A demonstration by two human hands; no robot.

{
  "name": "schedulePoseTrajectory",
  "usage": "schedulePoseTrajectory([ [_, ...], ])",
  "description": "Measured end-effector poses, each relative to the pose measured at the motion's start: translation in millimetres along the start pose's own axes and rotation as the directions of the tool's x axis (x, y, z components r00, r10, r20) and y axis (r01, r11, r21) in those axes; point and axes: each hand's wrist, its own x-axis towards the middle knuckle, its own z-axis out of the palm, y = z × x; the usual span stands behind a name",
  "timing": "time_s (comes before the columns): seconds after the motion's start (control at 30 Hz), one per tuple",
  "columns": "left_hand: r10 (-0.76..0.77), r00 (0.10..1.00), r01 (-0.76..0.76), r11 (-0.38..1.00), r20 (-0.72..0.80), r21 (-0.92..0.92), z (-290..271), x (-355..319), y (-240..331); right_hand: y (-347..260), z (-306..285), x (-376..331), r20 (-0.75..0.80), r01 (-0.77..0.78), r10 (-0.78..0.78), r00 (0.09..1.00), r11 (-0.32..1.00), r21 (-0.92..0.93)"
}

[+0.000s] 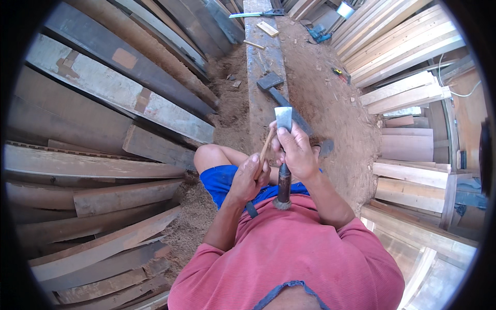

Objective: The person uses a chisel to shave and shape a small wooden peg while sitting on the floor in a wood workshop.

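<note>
In my right hand is a chisel, its wide metal blade pointing up and away from me. The dark handle hangs below that hand, its worn end against my shirt. My left hand is closed around a thin wooden stick. The stick slants up toward the chisel, and its upper end meets the fingers of my right hand. Below my left hand a short dark piece shows; I cannot tell what it is. Just beyond my hands a dark mallet lies on a narrow plank bench.
Farther along the bench lie a small wood block, a thin strip and a handsaw. A blue power tool and a yellow-and-black tool lie on the sawdust floor. Stacked boards flank both sides.
</note>
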Motion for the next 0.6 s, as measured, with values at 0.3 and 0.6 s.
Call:
schedulePoseTrajectory([
  [0.3, 0.069, 0.939, -0.084, 0.996, -0.336, -0.030, 1.1, 22.3, 29.2, 9.6, 46.5, -29.7, 0.298, -0.502, 0.404, 0.865, 0.717, 0.484],
  [0.6, 0.475, 0.878, -0.317, 0.667, -0.057, 0.674, -0.1, -3.1, 40.9, -10.6, 56.2, -53.4, 0.320, -0.441, 0.337, 0.885, 0.825, 0.352],
])
